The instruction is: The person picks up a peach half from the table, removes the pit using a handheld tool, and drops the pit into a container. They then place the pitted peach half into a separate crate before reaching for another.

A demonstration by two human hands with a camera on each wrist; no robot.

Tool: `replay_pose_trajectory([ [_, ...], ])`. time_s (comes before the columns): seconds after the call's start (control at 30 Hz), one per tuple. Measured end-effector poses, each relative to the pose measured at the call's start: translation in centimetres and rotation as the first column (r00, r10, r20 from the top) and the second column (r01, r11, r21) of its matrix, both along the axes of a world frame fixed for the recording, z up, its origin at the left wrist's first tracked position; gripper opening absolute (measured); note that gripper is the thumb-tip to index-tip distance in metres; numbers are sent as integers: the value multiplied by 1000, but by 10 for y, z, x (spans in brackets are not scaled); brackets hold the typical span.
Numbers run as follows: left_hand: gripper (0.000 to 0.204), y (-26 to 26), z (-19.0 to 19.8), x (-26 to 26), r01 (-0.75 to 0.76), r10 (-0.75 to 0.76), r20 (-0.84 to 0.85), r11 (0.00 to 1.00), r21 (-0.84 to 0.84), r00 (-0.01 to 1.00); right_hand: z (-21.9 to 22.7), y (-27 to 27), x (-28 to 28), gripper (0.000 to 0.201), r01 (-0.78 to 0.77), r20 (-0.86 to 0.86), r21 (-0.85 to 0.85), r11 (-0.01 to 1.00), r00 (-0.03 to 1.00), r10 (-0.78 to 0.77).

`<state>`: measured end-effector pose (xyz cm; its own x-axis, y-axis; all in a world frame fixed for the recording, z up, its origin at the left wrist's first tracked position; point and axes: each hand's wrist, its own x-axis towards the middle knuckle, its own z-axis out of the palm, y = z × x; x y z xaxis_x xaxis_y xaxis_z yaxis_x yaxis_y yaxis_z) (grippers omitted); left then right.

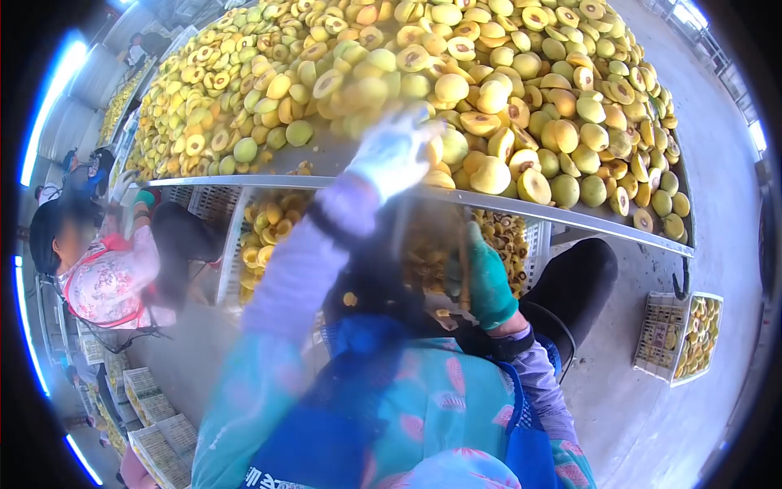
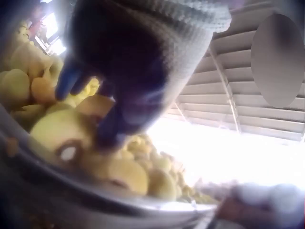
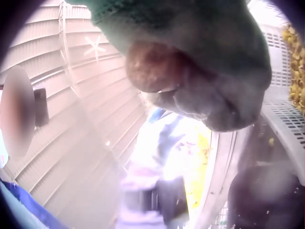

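In the head view my left hand [image 1: 393, 159], in a pale glove and blurred, is over the front edge of a heap of halved yellow stone fruit [image 1: 562, 134]. The left wrist view shows its dark blue fingertips [image 2: 112, 129] spread and pointing down among the fruit, right at a half [image 2: 64, 131] with a pit cavity. My right hand [image 1: 489, 281], in a green glove, is held low in front of my body. It grips a brown, wooden-looking handle [image 3: 153, 69], whose rounded end sticks out of the fist; the tool's working end is hidden.
A metal rim [image 1: 570, 216] edges the fruit table. Below it stand crates with fruit halves [image 1: 265, 236] and smaller brown-yellow pieces [image 1: 505, 236]. Another filled crate [image 1: 680, 338] is on the floor at right. A person [image 1: 110, 265] sits at left, and stacked crates [image 1: 163, 444] stand behind.
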<state>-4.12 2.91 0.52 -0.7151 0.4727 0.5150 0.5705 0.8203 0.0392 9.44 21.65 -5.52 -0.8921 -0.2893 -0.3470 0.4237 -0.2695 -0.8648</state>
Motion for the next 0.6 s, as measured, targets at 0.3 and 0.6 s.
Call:
replay_pose_trajectory([
  [0.3,29,-25,19,42,-90,-292,440,741,665,849,22,-49,-42,18,559,-877,470,683,381,292],
  [0.6,37,-8,-28,60,118,-117,-45,755,645,992,10,-64,-35,28,317,-735,563,763,613,288],
])
